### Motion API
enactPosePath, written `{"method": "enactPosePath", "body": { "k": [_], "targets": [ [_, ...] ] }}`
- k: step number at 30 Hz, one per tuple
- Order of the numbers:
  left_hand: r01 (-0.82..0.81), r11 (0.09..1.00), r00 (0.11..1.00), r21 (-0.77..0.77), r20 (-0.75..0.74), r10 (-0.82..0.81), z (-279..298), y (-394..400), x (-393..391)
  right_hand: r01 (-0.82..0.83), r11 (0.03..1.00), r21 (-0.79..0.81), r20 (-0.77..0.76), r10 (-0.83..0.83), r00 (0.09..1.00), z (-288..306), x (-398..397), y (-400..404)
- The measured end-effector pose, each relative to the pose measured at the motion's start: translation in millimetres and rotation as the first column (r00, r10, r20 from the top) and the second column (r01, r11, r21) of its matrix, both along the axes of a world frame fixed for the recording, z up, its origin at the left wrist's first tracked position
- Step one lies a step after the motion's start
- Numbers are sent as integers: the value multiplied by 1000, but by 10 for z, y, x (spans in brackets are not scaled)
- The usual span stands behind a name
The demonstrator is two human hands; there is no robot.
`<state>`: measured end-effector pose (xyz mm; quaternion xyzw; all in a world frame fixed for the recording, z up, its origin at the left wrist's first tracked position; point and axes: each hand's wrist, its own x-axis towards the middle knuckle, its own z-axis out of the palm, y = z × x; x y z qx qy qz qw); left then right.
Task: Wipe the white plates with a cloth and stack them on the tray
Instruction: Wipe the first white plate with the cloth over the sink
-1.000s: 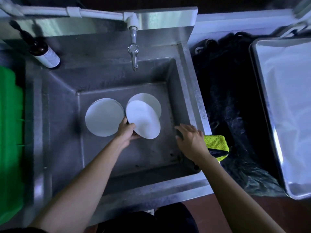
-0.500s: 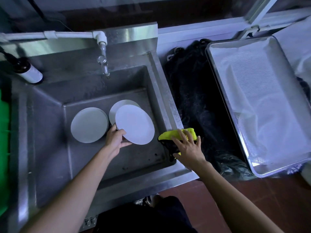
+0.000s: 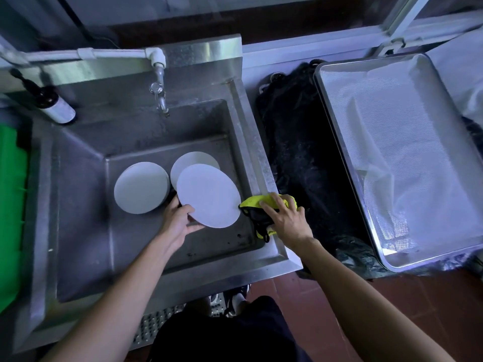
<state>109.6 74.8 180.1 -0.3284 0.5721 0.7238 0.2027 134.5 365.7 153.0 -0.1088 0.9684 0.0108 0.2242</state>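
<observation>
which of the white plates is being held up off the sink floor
The front right plate, gripped at its lower left edge by the left hand. It overlaps the plate behind it; the left plate lies untouched.

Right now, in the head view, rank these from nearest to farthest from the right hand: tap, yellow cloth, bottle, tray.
1. Yellow cloth: under the right hand.
2. Tray: to its right.
3. Tap: behind the sink.
4. Bottle: far back left.
</observation>
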Motion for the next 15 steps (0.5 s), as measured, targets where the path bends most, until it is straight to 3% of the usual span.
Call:
{"method": "enactPosePath", "body": {
  "k": [9,11,15],
  "targets": [
    [-33,999,999,15,-19,34,57,75,156,110,989,-94,-98,-119,988,22,77,-113],
    [-37,999,999,27,-30,38,67,63,186,187,963,-196,-111,-211,971,44,76,-113],
    [-61,997,997,43,-45,63,108,28,235,295,810,-506,-134,-412,901,163,28,-175]
  ]
}}
